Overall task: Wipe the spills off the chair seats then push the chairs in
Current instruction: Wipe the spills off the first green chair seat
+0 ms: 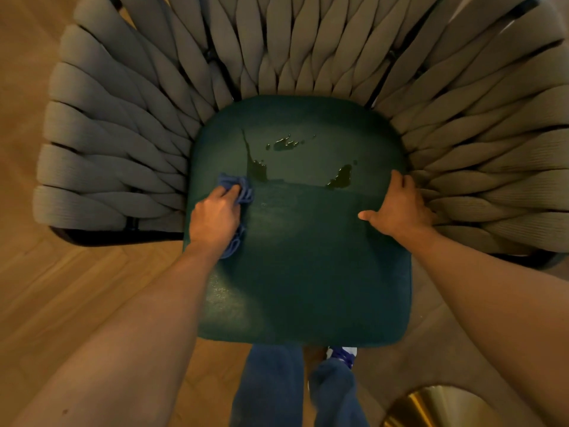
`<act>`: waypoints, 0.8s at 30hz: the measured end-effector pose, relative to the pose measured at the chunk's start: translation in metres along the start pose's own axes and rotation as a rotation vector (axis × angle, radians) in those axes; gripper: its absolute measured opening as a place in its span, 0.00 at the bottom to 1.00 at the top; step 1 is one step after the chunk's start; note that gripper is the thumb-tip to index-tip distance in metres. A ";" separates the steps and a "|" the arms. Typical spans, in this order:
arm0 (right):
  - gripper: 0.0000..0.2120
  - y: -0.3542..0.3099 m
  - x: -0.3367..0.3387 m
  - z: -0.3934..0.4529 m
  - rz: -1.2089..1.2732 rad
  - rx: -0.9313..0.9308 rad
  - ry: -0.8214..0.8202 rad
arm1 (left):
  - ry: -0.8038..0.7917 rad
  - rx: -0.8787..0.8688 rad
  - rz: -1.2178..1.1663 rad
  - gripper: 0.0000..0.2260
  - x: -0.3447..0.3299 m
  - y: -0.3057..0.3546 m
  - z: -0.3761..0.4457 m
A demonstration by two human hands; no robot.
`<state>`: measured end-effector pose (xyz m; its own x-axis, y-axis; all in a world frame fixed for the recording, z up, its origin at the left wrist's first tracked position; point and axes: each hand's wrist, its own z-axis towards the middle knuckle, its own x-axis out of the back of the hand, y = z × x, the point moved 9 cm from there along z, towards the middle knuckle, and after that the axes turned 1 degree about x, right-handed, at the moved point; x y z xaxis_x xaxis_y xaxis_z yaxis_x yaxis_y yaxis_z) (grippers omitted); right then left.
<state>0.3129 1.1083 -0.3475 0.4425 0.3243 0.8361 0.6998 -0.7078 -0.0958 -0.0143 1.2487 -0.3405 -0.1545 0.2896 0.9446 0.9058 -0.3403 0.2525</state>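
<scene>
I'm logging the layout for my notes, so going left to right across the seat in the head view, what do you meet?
Left hand gripping the blue cloth → the spill puddle beside the cloth → the small splatter farther back → the right-side puddle → right hand resting flat on the green seat.

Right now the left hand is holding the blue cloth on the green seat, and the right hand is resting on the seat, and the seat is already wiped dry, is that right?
Not quite. The seat is not dry: the head view shows dark puddles lying across its back half, ahead of the cloth. The rest holds: the left hand grips the blue cloth on the seat, and the right hand rests on the seat's right edge.
</scene>
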 end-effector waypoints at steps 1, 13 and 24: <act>0.53 0.000 0.000 0.001 0.003 -0.008 -0.002 | 0.005 0.016 0.006 0.13 0.004 -0.010 0.000; 0.52 0.002 0.004 0.002 0.059 -0.034 -0.040 | 0.124 0.300 -0.141 0.18 0.021 -0.059 -0.006; 0.40 0.022 0.018 0.014 0.661 -0.181 -0.099 | 0.087 0.275 -0.398 0.16 -0.020 0.071 0.000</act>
<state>0.3445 1.1076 -0.3423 0.7990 -0.1612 0.5793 0.1653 -0.8673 -0.4695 0.0528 1.2191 -0.3415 -0.5320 0.2691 0.8028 0.8383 0.0340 0.5441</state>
